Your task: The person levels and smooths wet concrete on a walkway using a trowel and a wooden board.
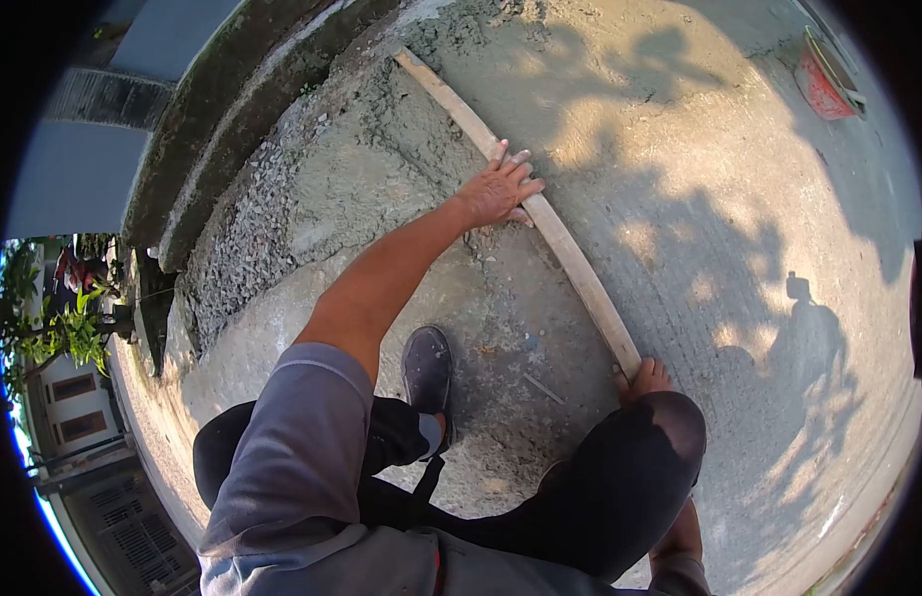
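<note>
A long, narrow wooden board [583, 278] lies slantwise across the grey wet concrete [680, 228]. My left hand [499, 189] is on its upper middle, the fingers laid over the top face and the thumb at the near edge. At the board's lower end, beside my knee, my right hand [644, 379] has its fingers curled round the wood; the knee hides the wrist. Rougher, lumpy concrete [357, 189] lies to the left of the board.
Loose gravel [247, 238] runs along a curved concrete kerb [218, 129] at the left. A red bucket [827, 81] stands at the upper right. My dark shoe [427, 370] rests on the rough ground below the board. Tree and body shadows cross the right side.
</note>
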{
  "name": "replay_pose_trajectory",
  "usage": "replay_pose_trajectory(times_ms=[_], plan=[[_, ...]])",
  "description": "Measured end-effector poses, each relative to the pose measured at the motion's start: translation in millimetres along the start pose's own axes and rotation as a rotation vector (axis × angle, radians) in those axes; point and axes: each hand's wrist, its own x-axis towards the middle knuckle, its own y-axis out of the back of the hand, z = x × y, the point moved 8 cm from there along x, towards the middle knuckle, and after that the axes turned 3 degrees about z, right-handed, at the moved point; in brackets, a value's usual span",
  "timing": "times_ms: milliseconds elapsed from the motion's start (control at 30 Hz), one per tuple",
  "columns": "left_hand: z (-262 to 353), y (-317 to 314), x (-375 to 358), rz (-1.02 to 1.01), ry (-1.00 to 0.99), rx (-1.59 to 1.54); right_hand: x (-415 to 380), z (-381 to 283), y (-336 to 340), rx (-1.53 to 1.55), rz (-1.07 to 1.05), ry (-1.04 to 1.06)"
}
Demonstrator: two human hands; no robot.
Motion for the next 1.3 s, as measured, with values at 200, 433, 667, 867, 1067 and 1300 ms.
replay_pose_trajectory(times_ms=[200,433,667,867,1067,1300], plan=[[12,2,10,0.014,0.015,0.015,-19,10,-3,-0.034,0.192,0.050],[23,10,33,0.099,-0.092,0.023,-19,28,-8,-0.020,0.131,-0.004],[14,20,57,0.119,-0.053,0.107,2,23,12,0.037,0.318,0.128],[181,38,36,0.201,-0.323,-0.254,-103,240,-99,0.865,0.105,0.029],[290,62,9,0.279,-0.459,-0.344,-196,337,-110,0.370,0.314,0.041],[189,23,-23,0.071,-0.365,-0.240,-176,312,-109,0.390,0.237,-0.081]])
